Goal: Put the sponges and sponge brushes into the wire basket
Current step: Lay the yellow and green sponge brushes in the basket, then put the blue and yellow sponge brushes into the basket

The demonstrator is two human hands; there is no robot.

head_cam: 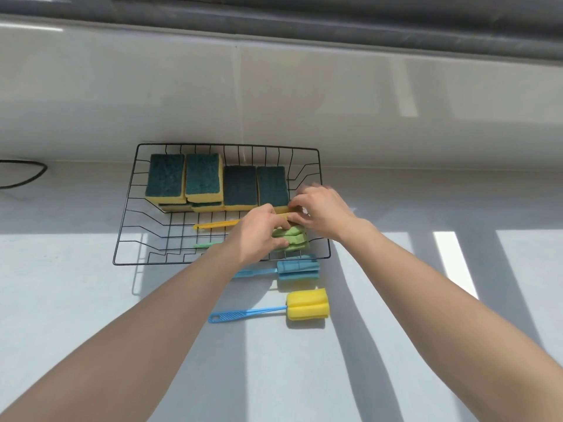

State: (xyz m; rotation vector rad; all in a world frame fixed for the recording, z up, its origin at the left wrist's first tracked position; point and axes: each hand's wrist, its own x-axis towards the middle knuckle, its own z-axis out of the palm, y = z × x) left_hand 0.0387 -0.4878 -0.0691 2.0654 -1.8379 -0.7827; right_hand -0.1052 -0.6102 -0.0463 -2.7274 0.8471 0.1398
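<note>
A black wire basket (131,208) sits on the white counter against the wall. Several yellow sponges with dark green scrub tops (202,178) line its far side. Inside the basket's near right part, my left hand (259,236) presses on the green sponge brush (294,239), whose green handle (207,245) points left. My right hand (320,208) pinches the head end of a yellow-handled brush (216,224); that head is hidden by my fingers. Outside the basket lie a blue sponge brush (297,269) and a yellow-headed brush with a blue handle (307,304).
The glossy wall (274,95) rises right behind the basket. A black cable (27,175) loops at the far left. Sunlit strips and shadows cross the counter (91,300) in front.
</note>
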